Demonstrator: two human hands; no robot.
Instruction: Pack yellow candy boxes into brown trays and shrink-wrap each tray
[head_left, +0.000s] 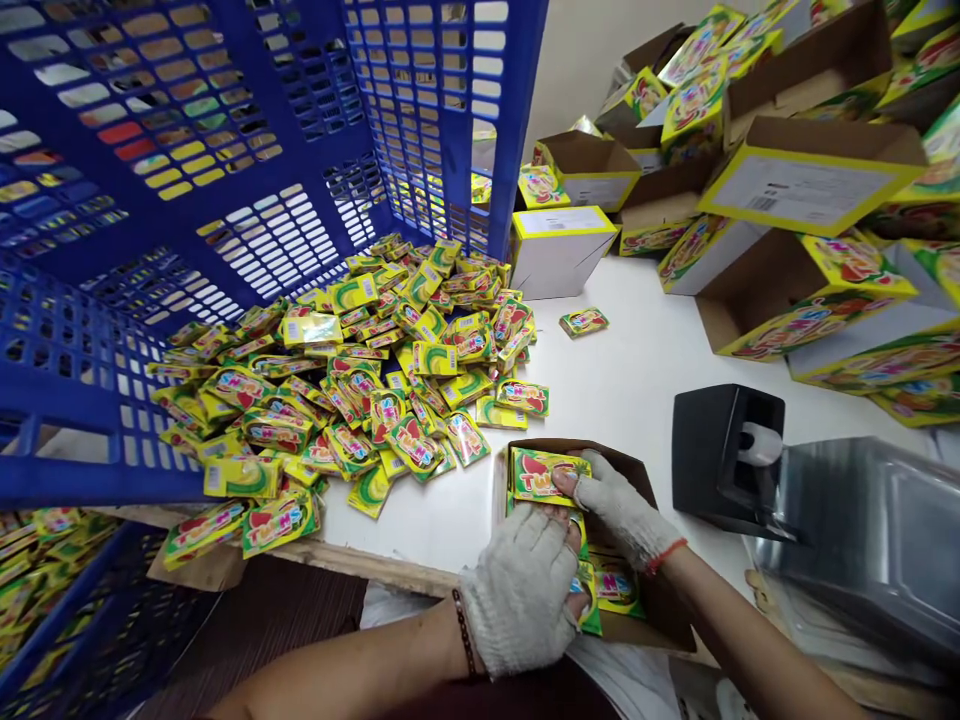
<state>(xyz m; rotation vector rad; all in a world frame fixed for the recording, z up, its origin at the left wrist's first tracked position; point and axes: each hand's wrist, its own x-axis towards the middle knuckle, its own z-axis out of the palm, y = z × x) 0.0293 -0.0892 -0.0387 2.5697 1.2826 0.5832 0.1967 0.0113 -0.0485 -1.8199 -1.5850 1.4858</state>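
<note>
Both my hands wear white knit gloves with cut fingertips. My left hand (525,585) grips the near end of a stack of yellow-green candy sachets (541,474) standing inside an open brown cardboard box (652,600) at the table's near edge. My right hand (619,505) presses on the stack's right side, fingers closed against the top sachet. A large loose pile of the same sachets (360,385) spills out of a tipped blue plastic crate (187,150) just left of the box.
A black tape dispenser (724,455) and a shiny metal tray (877,530) sit to the right. Many empty yellow-printed cartons (810,180) are heaped at the back right. One stray sachet (583,321) lies on the white table (637,380). Another blue crate with sachets (45,590) sits lower left.
</note>
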